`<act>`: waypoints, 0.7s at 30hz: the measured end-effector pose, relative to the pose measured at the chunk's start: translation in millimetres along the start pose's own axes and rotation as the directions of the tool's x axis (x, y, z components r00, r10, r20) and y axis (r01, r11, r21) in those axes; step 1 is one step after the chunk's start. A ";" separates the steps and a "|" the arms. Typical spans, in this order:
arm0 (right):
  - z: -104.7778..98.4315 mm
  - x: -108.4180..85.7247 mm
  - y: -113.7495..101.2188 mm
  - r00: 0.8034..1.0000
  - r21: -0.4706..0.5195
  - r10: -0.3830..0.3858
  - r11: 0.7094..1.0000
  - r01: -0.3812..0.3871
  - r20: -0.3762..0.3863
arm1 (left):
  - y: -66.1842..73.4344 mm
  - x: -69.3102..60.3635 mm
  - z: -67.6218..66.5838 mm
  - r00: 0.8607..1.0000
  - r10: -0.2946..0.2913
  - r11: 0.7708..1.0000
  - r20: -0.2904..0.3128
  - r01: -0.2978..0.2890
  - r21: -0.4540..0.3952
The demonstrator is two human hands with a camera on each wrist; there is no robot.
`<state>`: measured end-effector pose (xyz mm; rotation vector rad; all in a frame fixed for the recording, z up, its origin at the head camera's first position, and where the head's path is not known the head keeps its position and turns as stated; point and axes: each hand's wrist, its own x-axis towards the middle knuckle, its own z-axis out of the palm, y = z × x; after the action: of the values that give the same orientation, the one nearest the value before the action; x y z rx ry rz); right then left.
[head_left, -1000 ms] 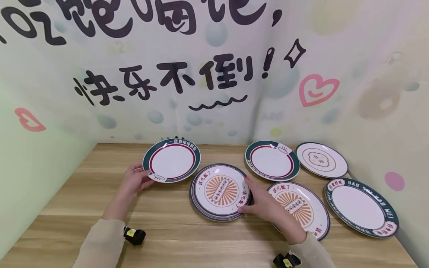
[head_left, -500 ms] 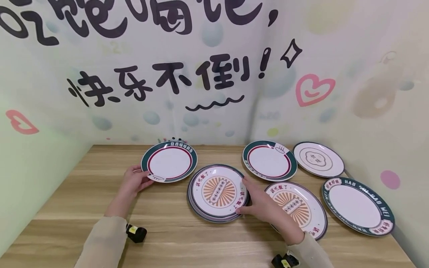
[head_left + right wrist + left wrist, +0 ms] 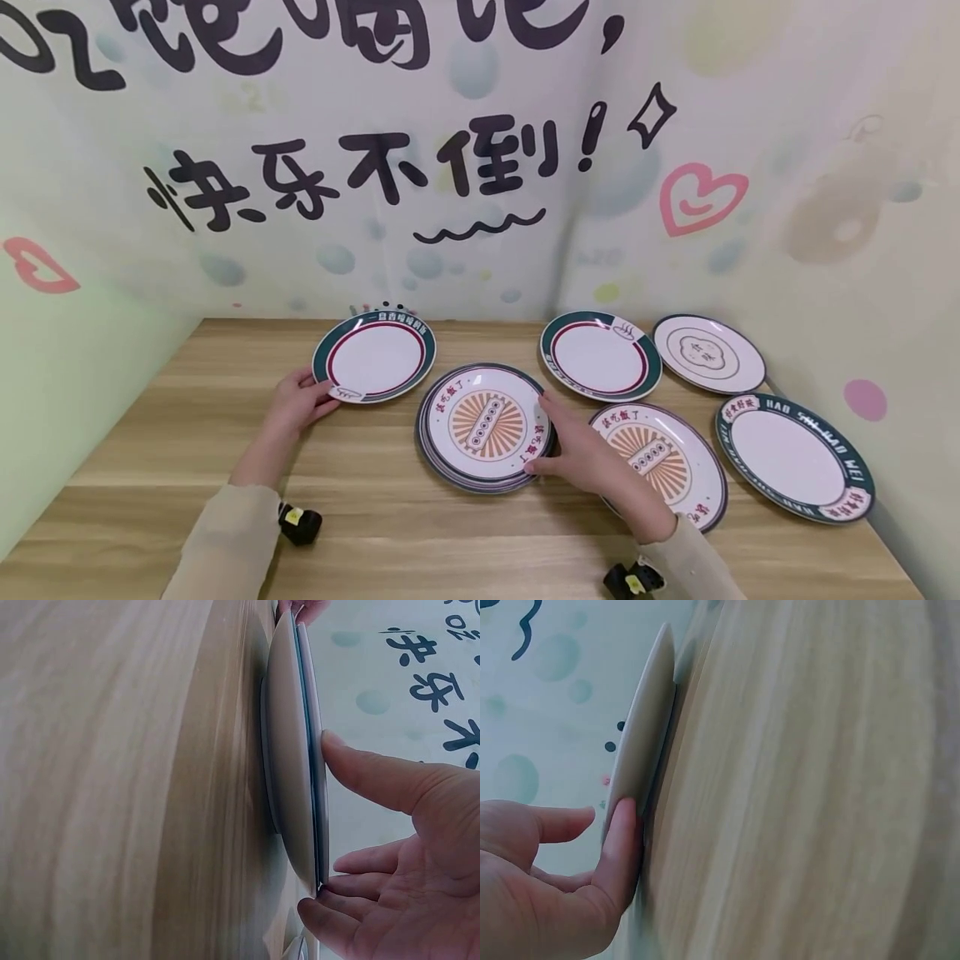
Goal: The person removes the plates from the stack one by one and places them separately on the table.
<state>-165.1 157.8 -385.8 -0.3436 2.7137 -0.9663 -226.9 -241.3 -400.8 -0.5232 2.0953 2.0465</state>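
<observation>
A green-rimmed white plate (image 3: pixel 375 360) lies at the back left, and my left hand (image 3: pixel 292 404) pinches its lower left rim between thumb and fingers. In the left wrist view the left hand (image 3: pixel 562 885) has one digit against the underside of the tilted-looking plate (image 3: pixel 641 735). Right of it is a stack of plates (image 3: pixel 489 425), the top one with an orange sunburst print. My right hand (image 3: pixel 588 450) grips the stack's right edge. The right wrist view shows the right hand (image 3: pixel 405 825) with its thumb on the top rim of the stack (image 3: pixel 289 750).
To the right lie another green-rimmed plate (image 3: pixel 600 357), a white plate with a central emblem (image 3: pixel 708 354), a sunburst plate (image 3: pixel 660 458) and an oval-looking plate with lettering (image 3: pixel 795 458). A printed cloth backdrop (image 3: pixel 480 275) stands behind the wooden table (image 3: pixel 360 508).
The head view has shifted a little. The left plate has come down slightly towards the table in my left hand. My right hand keeps its place at the stack.
</observation>
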 end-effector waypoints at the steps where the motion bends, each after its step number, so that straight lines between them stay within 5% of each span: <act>1: -0.1 0.1 -0.1 1.000 0.003 0.003 1.000 -0.003 0.000 | 0.9 -0.9 -0.1 1.000 0.000 1.000 -0.004 0.001 0.018; 16: 0.2 1.5 2.3 1.000 -0.026 0.005 1.000 -0.005 -0.005 | 6.6 -14.3 -2.1 0.986 0.149 0.961 -0.068 -0.128 0.246; 21: 1.2 1.5 2.6 1.000 -0.029 -0.005 1.000 0.005 -0.006 | 5.3 -17.5 -2.6 0.985 0.160 0.959 -0.069 -0.138 0.248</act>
<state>-166.5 158.7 -388.6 -0.3538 2.7360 -0.9320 -212.3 -241.5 -389.5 -0.4354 2.4632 1.8308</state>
